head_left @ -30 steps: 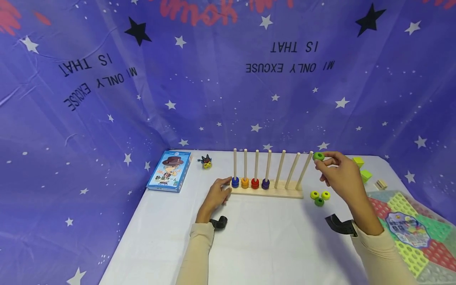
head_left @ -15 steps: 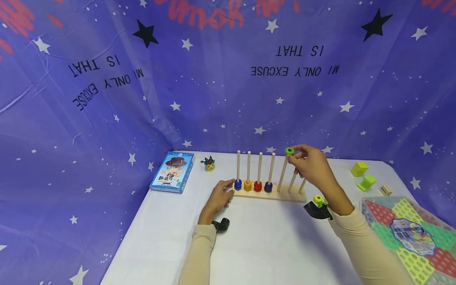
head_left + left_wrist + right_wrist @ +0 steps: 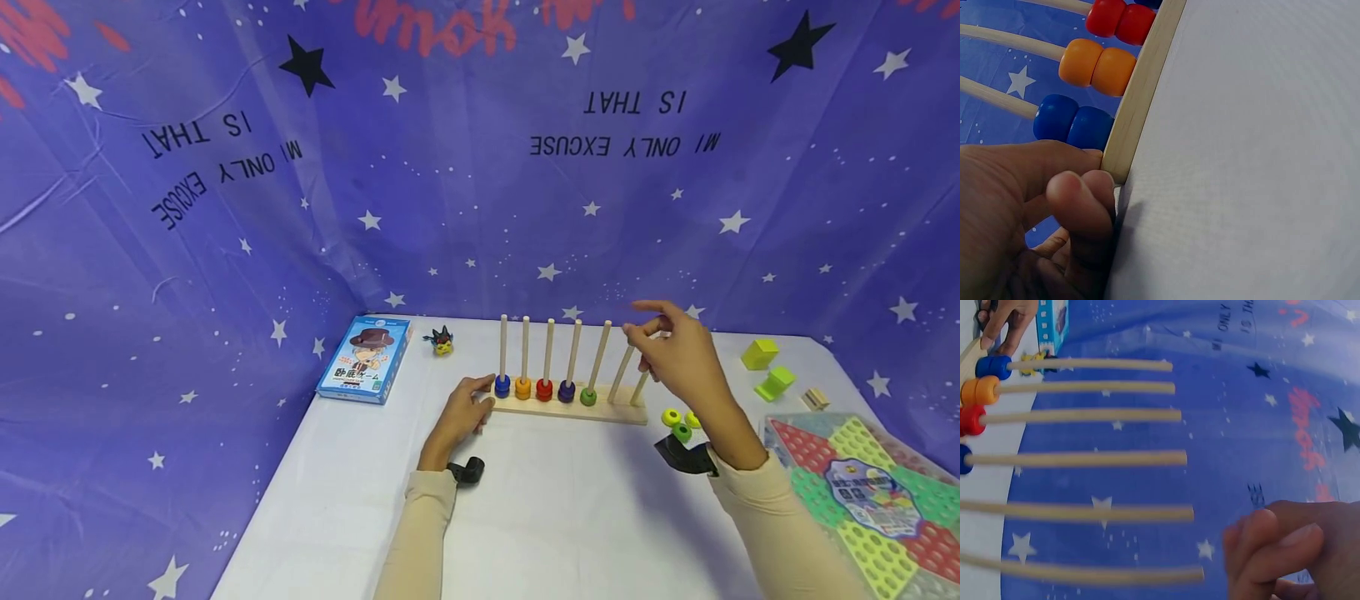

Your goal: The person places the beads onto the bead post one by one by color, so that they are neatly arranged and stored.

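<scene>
A wooden peg stand holds several upright pegs in a row. Pairs of blue beads, orange beads, red beads and dark purple beads sit low on its left pegs. One green bead is at the bottom of the fifth peg; the two pegs farthest right carry none. With thumb and fingers, my left hand grips the stand's left end beside the blue beads. Near the tops of the right pegs hovers my right hand, fingers loosely bent, holding nothing.
Two yellow beads and a green loose bead lie right of the stand. Farther right are lime blocks, a small wooden piece and a colourful package. A blue box and small figurine stand left.
My right hand carried a green bead leftward to the fifth peg and let it go; the bead now sits at the bottom. The hand has since drawn slightly right. My left hand stays put.
</scene>
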`<state>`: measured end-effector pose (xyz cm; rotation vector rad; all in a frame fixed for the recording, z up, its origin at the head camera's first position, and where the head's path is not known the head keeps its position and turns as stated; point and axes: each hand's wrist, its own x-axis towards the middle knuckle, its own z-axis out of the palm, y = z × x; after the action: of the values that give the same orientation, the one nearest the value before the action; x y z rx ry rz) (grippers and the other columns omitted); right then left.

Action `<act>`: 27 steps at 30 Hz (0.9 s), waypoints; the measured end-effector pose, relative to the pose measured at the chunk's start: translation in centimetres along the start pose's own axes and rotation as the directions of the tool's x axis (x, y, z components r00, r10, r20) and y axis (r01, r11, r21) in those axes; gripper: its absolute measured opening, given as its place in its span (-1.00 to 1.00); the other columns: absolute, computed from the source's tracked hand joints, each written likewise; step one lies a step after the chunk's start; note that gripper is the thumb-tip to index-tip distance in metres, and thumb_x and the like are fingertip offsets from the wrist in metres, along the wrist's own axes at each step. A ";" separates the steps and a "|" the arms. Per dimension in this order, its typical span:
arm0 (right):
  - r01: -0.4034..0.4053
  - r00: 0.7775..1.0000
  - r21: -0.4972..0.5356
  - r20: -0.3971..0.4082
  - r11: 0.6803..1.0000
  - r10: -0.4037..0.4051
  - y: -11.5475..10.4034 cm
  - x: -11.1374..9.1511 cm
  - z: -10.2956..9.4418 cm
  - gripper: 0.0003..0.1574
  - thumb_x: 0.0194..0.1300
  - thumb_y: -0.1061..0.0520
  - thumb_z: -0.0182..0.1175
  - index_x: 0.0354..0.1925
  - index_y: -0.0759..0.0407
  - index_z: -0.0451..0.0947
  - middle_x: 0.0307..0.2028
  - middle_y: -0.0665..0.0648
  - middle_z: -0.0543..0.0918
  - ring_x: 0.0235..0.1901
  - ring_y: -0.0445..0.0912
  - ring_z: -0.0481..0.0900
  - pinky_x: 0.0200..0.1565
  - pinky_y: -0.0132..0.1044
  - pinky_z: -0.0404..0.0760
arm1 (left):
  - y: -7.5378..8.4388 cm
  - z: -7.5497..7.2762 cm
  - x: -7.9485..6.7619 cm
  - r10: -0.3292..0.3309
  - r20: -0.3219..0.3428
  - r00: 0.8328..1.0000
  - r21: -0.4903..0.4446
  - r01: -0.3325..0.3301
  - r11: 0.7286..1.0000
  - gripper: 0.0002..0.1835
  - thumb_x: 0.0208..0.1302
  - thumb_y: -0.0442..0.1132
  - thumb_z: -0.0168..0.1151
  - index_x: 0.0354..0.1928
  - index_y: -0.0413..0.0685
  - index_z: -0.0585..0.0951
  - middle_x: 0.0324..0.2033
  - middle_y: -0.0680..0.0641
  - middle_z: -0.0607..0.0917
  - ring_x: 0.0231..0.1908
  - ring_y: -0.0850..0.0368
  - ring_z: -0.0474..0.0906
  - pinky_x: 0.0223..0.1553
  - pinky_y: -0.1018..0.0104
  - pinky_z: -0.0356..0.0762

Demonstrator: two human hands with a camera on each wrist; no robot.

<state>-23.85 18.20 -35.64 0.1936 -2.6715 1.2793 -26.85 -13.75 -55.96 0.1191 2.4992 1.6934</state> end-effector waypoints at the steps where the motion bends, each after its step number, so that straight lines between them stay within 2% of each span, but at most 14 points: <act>1: -0.001 1.000 0.019 -0.030 1.000 0.002 0.4 -0.3 -0.4 -0.30 0.26 -0.25 0.18 0.24 0.05 0.38 -0.35 0.15 0.65 -0.70 0.00 0.55 -0.72 -0.20 0.50 | 0.0 0.0 0.0 0.000 0.000 1.000 0.000 0.000 1.000 -0.45 0.32 -0.32 0.15 0.35 0.09 0.39 0.03 -0.03 0.43 -0.70 0.23 0.38 -0.74 0.37 0.49; 5: -0.027 0.990 0.055 -0.137 0.998 0.034 3.1 -1.3 -1.8 -0.38 0.29 -0.20 0.17 0.19 0.05 0.38 -0.38 0.13 0.64 -0.71 0.00 0.54 -0.73 -0.22 0.52 | 0.2 0.0 0.0 -0.002 -0.002 1.000 -0.005 0.002 1.000 -0.45 0.32 -0.33 0.15 0.35 0.09 0.39 0.02 -0.03 0.44 -0.70 0.23 0.38 -0.75 0.37 0.49; 10: -0.155 0.971 0.070 -0.171 0.985 0.165 8.1 -2.9 -2.8 -0.36 0.32 -0.17 0.15 0.21 0.14 0.34 -0.45 0.00 0.65 -0.72 -0.06 0.54 -0.73 -0.28 0.52 | 0.3 0.0 -0.1 -0.010 -0.010 1.000 -0.009 0.010 1.000 -0.45 0.32 -0.32 0.15 0.35 0.10 0.40 0.03 -0.03 0.44 -0.68 0.23 0.38 -0.74 0.39 0.49; 15: -0.256 0.954 0.089 -0.139 0.963 0.266 13.2 -5.5 -2.2 -0.36 0.35 -0.14 0.12 0.20 0.23 0.32 -0.52 -0.06 0.64 -0.71 -0.08 0.55 -0.72 -0.32 0.52 | 0.3 0.0 -0.2 0.000 -0.006 1.000 -0.005 0.000 1.000 -0.45 0.31 -0.34 0.15 0.35 0.07 0.39 0.03 -0.05 0.43 -0.69 0.24 0.38 -0.75 0.39 0.48; 19: -0.287 0.951 0.099 -0.093 0.953 0.296 16.4 -7.2 -0.6 -0.39 0.36 -0.08 0.14 0.18 0.29 0.32 -0.50 0.09 0.67 -0.72 -0.08 0.54 -0.73 -0.32 0.52 | 0.3 0.0 -0.2 0.007 -0.009 1.000 -0.006 -0.007 1.000 -0.45 0.31 -0.35 0.15 0.34 0.06 0.40 0.02 -0.06 0.43 -0.69 0.24 0.37 -0.75 0.39 0.47; 23: -0.315 0.948 0.099 -0.014 0.944 0.317 18.2 -8.3 0.9 -0.38 0.36 -0.06 0.14 0.20 0.30 0.30 -0.46 0.24 0.67 -0.73 -0.10 0.52 -0.72 -0.31 0.50 | 0.2 0.1 -0.1 0.010 -0.012 1.000 -0.011 -0.010 1.000 -0.45 0.31 -0.35 0.15 0.34 0.05 0.40 0.01 -0.06 0.43 -0.70 0.23 0.36 -0.76 0.40 0.46; 27: -0.353 0.935 0.057 0.053 0.934 0.351 19.0 -9.0 1.9 -0.32 0.35 -0.11 0.14 0.24 0.27 0.28 -0.54 0.20 0.63 -0.72 -0.10 0.50 -0.70 -0.30 0.50 | 0.1 0.2 -0.1 0.005 -0.012 1.000 -0.018 -0.005 1.000 -0.45 0.30 -0.36 0.16 0.33 0.05 0.41 0.01 -0.07 0.43 -0.70 0.23 0.35 -0.77 0.40 0.45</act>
<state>-18.91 28.91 -53.11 -0.2683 -2.7900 1.4753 -26.77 -13.49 -55.94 0.1146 2.4932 1.7235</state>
